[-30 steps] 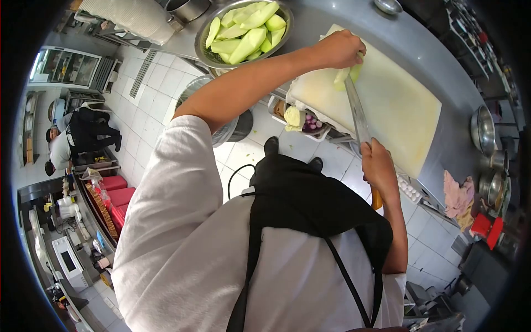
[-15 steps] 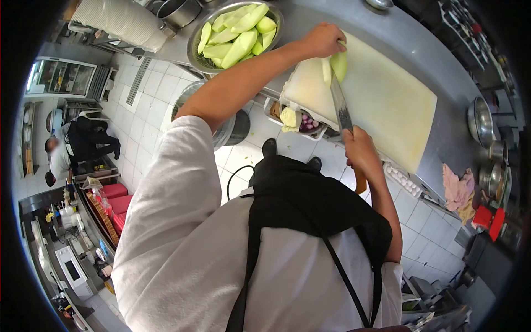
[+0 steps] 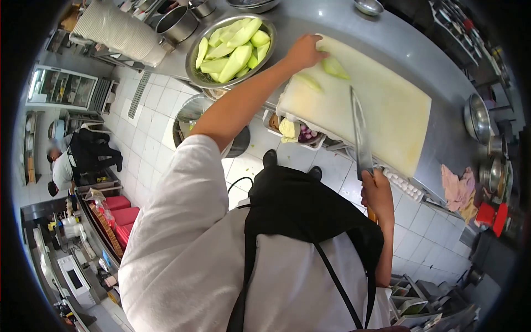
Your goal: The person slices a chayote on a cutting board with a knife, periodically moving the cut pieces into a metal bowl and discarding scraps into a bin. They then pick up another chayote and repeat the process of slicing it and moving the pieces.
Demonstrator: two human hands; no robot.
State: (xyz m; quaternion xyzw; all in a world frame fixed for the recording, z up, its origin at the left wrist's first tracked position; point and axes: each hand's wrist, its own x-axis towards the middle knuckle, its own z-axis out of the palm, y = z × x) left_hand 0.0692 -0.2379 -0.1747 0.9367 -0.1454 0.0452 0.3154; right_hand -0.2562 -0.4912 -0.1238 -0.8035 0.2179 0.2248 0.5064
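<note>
On the white cutting board (image 3: 387,105) lie a peeled pale-green gourd-like piece (image 3: 335,68) and a thinner slice (image 3: 308,82) apart from it. My left hand (image 3: 305,52) is over the board's far left corner, its fingers apart and fingertips beside the larger piece's end. Whether they touch it is hard to tell. My right hand (image 3: 379,193) is closed around the handle of a long kitchen knife (image 3: 360,133). The blade points away from me above the board's near side, clear of both pieces.
A metal colander (image 3: 191,62) full of pale-green pieces stands left of the board. Under the counter edge sits a bin of purple onions (image 3: 307,133). Metal bowls (image 3: 478,117) and a pink cloth (image 3: 458,187) are at right. Another person (image 3: 83,157) is far left.
The knife has moved off the green piece, back and to the right. A slice now lies separate on the board. My left hand has shifted left and loosened from the piece.
</note>
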